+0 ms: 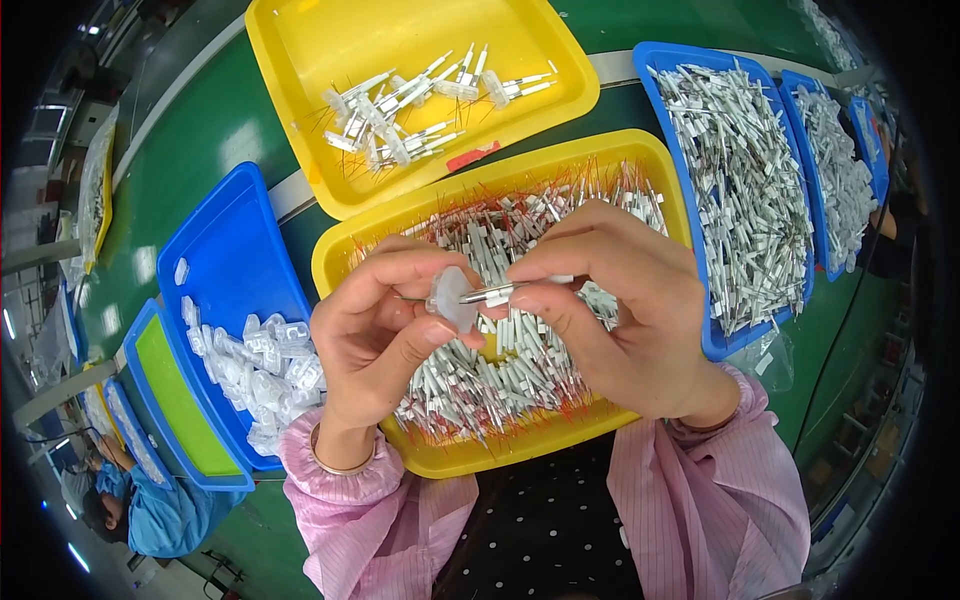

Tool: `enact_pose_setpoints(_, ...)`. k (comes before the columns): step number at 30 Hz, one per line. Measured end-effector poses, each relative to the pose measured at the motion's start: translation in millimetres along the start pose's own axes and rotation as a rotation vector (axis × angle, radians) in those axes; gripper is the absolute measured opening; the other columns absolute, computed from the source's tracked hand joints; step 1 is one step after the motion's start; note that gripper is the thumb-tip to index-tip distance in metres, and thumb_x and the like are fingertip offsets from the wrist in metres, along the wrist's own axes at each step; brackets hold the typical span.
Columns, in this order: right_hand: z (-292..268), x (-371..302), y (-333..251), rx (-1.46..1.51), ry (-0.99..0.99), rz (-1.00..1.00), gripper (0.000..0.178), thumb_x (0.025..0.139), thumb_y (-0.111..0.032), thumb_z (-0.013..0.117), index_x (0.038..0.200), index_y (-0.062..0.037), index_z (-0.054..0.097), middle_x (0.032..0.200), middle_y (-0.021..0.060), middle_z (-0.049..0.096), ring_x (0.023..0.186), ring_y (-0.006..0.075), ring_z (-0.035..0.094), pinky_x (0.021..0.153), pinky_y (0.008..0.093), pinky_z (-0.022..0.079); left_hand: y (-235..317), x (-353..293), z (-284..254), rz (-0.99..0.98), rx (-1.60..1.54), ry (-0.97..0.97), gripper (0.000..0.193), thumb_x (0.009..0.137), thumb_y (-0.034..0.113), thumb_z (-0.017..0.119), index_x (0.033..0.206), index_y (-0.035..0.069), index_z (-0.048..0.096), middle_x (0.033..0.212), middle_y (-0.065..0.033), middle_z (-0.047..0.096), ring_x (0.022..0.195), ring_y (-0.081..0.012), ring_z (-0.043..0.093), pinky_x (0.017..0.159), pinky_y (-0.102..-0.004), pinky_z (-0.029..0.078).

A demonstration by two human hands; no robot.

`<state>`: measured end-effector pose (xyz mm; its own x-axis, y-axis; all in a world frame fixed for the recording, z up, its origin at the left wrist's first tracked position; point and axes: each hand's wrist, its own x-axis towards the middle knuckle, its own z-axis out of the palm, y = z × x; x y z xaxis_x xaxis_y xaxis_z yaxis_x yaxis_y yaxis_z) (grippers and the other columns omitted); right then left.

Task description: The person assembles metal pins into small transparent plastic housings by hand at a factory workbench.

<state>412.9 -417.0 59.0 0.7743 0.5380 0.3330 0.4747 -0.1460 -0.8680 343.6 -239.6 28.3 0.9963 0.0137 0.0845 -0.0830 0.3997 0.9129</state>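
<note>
My left hand [385, 325] pinches a translucent white plastic cap [456, 298] between thumb and fingers. In my right hand [615, 310], thumb and forefinger grip a thin white-and-metal stick part [495, 293]. Its metal end meets the face of the cap; how deep it sits inside I cannot tell. Both hands are held over a yellow tray [500, 455] heaped with similar white sticks that have thin red wires. Behind it, a second yellow tray [290, 60] holds a small pile of sticks with clear plastic pieces on them.
At the left, a blue tray [225, 215] holds loose translucent caps [265, 350], beside a blue-rimmed green tray [180, 390]. A blue tray [715, 345] full of white sticks stands right, with a tray of clear pieces [835, 170] beyond. A person in blue [170, 515] is at lower left.
</note>
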Motion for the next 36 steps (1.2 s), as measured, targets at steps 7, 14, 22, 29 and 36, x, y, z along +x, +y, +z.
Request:
enact_pose_setpoints(7,11.6,-2.2,7.3,0.067,0.027,-0.059,0.011,0.069,0.006,0.062,0.075,0.0007,0.055,0.068,0.011,0.049,0.054,0.0243,0.051,0.046,0.0305,0.039,-11.1,-2.3,-5.3,0.026,-0.001,-0.012,0.028,0.077,-0.003,0.063,0.102,-0.008,0.054,0.094,-0.0127,0.052,0.085,-0.0177,0.055,0.074,-0.0299,0.051)
enact_pose_setpoints(14,17.6,-3.3,2.6,-0.099,0.021,-0.044,0.014,0.066,0.014,0.06,0.072,0.0019,0.056,0.064,0.0094,0.049,0.051,0.0172,0.046,0.044,0.0258,0.033,-15.4,-4.2,1.1,0.117,0.152,0.018,0.027,0.074,-0.005,0.066,0.099,-0.006,0.055,0.092,-0.0118,0.051,0.084,-0.0171,0.054,0.078,-0.0293,0.044)
enact_pose_setpoints(22,11.0,-3.0,3.2,-0.037,-0.038,-0.063,0.014,0.068,0.011,0.063,0.078,0.0026,0.058,0.067,0.0084,0.052,0.055,0.0158,0.048,0.046,0.0241,0.036,-3.3,4.7,-11.1,0.156,0.186,-0.093,0.031,0.072,-0.008,0.065,0.101,-0.009,0.055,0.093,-0.0145,0.055,0.084,-0.0181,0.055,0.073,-0.0273,0.047)
enact_pose_setpoints(29,22.2,-15.3,1.1,-0.357,-0.096,-0.148,0.013,0.069,-0.001,0.062,0.08,0.0029,0.057,0.072,0.0134,0.051,0.061,0.025,0.054,0.051,0.0322,0.045,13.0,11.7,-32.3,0.219,0.177,0.342,0.029,0.079,-0.002,0.061,0.106,-0.009,0.052,0.091,-0.0124,0.061,0.078,-0.0157,0.061,0.066,-0.0237,0.048)
enact_pose_setpoints(36,67.6,-24.0,12.0,-0.646,-0.535,-0.491,0.023,0.059,-0.01,0.058,0.08,-0.0021,0.058,0.074,0.0036,0.046,0.066,0.0151,0.05,0.05,0.024,0.043,9.7,8.2,-26.3,0.218,0.145,0.277,0.028,0.079,-0.005,0.059,0.106,-0.008,0.053,0.092,-0.0122,0.06,0.08,-0.0197,0.062,0.071,-0.0258,0.05)
